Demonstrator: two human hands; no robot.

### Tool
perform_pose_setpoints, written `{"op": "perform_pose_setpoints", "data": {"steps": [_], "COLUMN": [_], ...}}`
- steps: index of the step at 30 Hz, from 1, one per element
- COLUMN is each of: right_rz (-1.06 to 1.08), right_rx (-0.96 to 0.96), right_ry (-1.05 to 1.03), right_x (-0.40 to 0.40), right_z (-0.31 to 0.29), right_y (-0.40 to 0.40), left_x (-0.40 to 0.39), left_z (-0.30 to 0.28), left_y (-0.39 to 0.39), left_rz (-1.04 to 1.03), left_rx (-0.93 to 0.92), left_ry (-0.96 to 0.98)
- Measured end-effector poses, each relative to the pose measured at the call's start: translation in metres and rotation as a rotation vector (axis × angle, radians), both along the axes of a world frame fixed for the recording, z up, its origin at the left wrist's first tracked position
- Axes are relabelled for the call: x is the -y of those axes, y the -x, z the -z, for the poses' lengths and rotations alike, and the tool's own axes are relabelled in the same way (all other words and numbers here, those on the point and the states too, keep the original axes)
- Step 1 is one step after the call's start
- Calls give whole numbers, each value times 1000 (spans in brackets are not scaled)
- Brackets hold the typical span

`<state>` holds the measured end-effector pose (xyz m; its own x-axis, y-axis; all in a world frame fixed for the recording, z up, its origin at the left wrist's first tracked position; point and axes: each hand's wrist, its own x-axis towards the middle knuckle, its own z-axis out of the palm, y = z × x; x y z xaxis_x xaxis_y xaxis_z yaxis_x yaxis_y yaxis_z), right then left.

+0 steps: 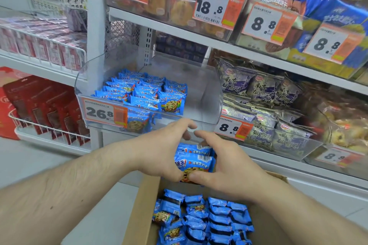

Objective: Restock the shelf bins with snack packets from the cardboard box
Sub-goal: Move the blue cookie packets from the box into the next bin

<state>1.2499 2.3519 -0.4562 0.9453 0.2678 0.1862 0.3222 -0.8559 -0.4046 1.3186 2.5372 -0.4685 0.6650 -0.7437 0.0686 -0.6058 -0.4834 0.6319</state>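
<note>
Held packets: a small stack of blue cookie snack packets (194, 160) is clamped between both hands, above the box and just below the bin
Left hand (163, 151): fingers curled round the stack's left side
Right hand (221, 163): fingers curled round its right side
Brown cardboard box (139, 205): more blue packets are held inside
Clear plastic shelf bin (203, 93): filled on its left only

Two hands are showing — the left hand (163, 151) and the right hand (223, 165) — at the frame's centre, holding two visible blue cookie packets (196, 160) between them. One cardboard box (139, 205) is sitting at the bottom centre, its blue packets too many to count surely. Seven price tags are showing; five are reading 8.8, one 18.8 (216, 9), one 26.8 (103, 112).
</note>
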Motion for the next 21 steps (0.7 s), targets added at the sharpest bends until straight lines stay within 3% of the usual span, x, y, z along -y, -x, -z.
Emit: {"op": "perform_pose_setpoints", "data": {"steps": [4, 7, 10, 14, 21], "right_rz": [-2, 68, 145, 325, 421], "right_rx": [57, 93, 137, 224, -40], "right_ry": [92, 109, 100, 116, 390], "right_x": [-8, -12, -18, -22, -37], "right_z": [-16, -25, -39, -73, -44], "right_y": [-9, -18, -28, -65, -160], "left_x": [-10, -14, -18, -31, -36], "left_z": [-2, 0, -2, 0, 17], "left_y": [-8, -16, -22, -42, -58], "left_rz": [-31, -66, -200, -539, -712], "left_rx": [41, -61, -37, 210, 249], "left_ry": [166, 415, 571, 523, 466]}}
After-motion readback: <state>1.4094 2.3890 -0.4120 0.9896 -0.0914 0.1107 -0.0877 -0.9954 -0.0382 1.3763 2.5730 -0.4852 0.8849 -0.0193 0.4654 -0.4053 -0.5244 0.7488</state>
